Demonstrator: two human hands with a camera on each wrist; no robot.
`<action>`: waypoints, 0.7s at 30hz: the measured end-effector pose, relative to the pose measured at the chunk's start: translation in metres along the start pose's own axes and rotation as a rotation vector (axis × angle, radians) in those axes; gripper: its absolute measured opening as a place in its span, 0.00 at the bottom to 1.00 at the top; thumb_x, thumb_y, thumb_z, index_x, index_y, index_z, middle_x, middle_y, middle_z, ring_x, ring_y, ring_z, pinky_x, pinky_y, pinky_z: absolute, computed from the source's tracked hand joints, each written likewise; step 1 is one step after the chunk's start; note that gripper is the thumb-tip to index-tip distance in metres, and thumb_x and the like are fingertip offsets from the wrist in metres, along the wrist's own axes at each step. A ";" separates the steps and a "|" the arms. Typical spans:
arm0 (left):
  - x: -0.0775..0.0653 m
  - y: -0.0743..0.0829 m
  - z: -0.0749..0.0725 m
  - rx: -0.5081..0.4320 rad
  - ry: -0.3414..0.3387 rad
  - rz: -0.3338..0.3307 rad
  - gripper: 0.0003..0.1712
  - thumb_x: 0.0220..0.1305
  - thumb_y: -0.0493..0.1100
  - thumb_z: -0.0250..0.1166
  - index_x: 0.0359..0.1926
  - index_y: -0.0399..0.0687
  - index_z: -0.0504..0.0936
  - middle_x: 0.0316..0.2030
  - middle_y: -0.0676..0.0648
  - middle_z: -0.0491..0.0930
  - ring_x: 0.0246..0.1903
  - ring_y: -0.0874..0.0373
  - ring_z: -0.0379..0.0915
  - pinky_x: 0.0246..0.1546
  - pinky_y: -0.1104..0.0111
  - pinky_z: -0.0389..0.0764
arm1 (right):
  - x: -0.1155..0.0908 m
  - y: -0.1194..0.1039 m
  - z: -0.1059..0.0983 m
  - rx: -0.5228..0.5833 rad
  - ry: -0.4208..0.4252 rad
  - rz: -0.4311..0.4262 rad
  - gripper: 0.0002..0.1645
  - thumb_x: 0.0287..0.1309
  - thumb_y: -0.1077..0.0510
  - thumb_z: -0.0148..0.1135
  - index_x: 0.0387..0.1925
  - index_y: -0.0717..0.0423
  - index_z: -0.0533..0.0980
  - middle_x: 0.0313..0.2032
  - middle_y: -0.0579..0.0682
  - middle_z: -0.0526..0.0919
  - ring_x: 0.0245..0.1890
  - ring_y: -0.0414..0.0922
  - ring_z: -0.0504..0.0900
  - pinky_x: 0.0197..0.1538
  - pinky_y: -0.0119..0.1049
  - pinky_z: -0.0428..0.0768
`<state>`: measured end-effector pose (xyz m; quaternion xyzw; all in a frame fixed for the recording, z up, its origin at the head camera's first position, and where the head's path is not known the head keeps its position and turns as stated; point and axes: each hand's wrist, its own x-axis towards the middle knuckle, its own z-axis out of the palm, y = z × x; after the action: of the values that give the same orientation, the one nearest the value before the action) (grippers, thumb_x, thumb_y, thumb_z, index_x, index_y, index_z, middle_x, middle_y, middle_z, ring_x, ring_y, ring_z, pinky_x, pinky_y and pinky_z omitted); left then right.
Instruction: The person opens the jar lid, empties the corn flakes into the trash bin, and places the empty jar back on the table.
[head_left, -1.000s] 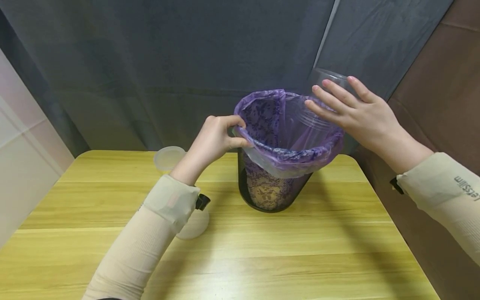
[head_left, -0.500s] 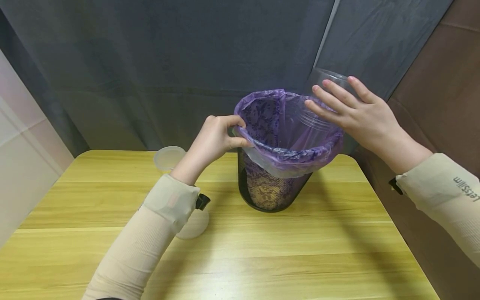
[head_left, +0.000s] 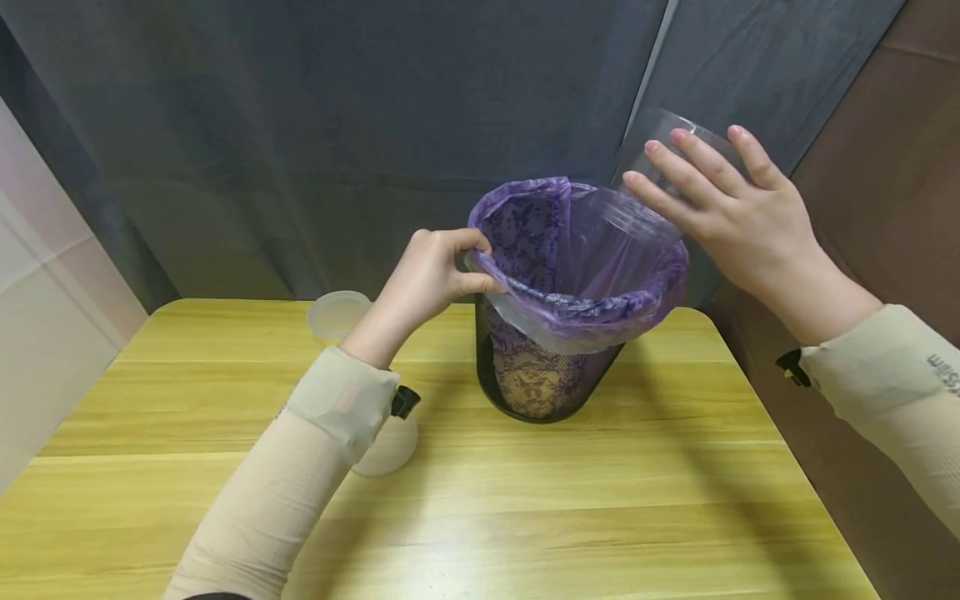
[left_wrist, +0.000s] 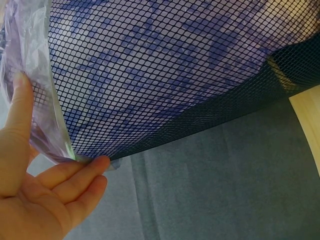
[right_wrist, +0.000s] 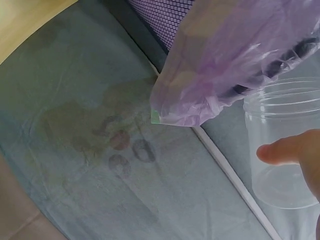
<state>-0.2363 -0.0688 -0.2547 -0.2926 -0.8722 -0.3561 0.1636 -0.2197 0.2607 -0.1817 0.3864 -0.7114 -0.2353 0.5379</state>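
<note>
A black mesh trash can (head_left: pixel 551 387) lined with a purple plastic bag (head_left: pixel 600 321) stands on the table, the bag folded out over its rim. My left hand (head_left: pixel 438 271) pinches the rim and bag at the near left, thumb on one side and fingers on the other in the left wrist view. My right hand (head_left: pixel 738 208) holds a clear plastic jar (right_wrist: pixel 275 180), its fingers spread along the side and the thumb (right_wrist: pixel 277 151) across from them. The jar tilts with its threaded mouth down over the can's right rim. No contents show in the jar.
Two round translucent lids or tubs are on the left of the wood-grain table (head_left: pixel 562 500): a rimmed one (head_left: pixel 337 315) at the back and a flat disc (head_left: pixel 390 450) partly behind the left forearm. A grey curtain (head_left: pixel 337 150) hangs behind the table.
The right hand has risen up and to the right with the jar, lifting the jar's mouth from inside the bag to the rim. My left hand has stayed in place.
</note>
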 end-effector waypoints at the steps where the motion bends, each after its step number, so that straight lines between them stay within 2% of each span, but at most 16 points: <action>1: 0.001 -0.001 0.000 -0.004 -0.002 0.000 0.16 0.46 0.47 0.77 0.34 0.46 0.83 0.26 0.51 0.78 0.18 0.57 0.56 0.23 0.65 0.65 | 0.001 0.000 0.000 0.014 -0.003 0.019 0.42 0.59 0.75 0.49 0.68 0.35 0.62 0.67 0.42 0.63 0.68 0.42 0.59 0.66 0.45 0.58; 4: 0.004 -0.006 0.000 -0.017 -0.009 0.001 0.16 0.46 0.47 0.77 0.34 0.46 0.83 0.26 0.51 0.78 0.18 0.57 0.56 0.24 0.65 0.64 | 0.002 -0.001 -0.001 0.067 -0.025 0.082 0.42 0.54 0.73 0.57 0.66 0.38 0.64 0.66 0.44 0.65 0.68 0.43 0.60 0.66 0.48 0.56; 9: 0.005 -0.008 0.000 -0.024 -0.017 -0.003 0.16 0.46 0.47 0.77 0.34 0.46 0.83 0.26 0.51 0.78 0.18 0.57 0.57 0.23 0.65 0.65 | 0.001 0.001 -0.007 0.138 -0.093 0.180 0.54 0.35 0.71 0.69 0.67 0.41 0.63 0.67 0.47 0.64 0.69 0.45 0.58 0.68 0.50 0.52; 14: 0.005 -0.006 0.000 -0.023 -0.021 -0.016 0.16 0.47 0.47 0.77 0.35 0.46 0.83 0.24 0.50 0.77 0.18 0.57 0.57 0.23 0.65 0.65 | -0.002 0.005 -0.011 0.184 -0.114 0.258 0.54 0.32 0.71 0.71 0.66 0.42 0.64 0.67 0.49 0.64 0.68 0.47 0.58 0.69 0.49 0.49; 18: 0.004 -0.005 0.000 -0.021 -0.027 -0.023 0.17 0.47 0.48 0.76 0.36 0.46 0.83 0.24 0.50 0.76 0.18 0.57 0.57 0.23 0.65 0.65 | -0.005 0.008 -0.012 0.211 -0.082 0.330 0.51 0.34 0.68 0.72 0.64 0.43 0.66 0.65 0.50 0.67 0.67 0.48 0.60 0.68 0.49 0.50; 21: 0.003 -0.004 0.000 -0.020 -0.029 -0.026 0.17 0.47 0.48 0.76 0.36 0.46 0.83 0.24 0.50 0.76 0.18 0.57 0.57 0.23 0.65 0.65 | -0.008 0.009 -0.013 0.220 -0.069 0.378 0.52 0.32 0.67 0.73 0.64 0.43 0.66 0.64 0.51 0.68 0.67 0.49 0.61 0.68 0.49 0.50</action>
<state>-0.2413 -0.0701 -0.2551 -0.2880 -0.8746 -0.3626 0.1436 -0.2094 0.2739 -0.1756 0.2943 -0.8104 -0.0644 0.5025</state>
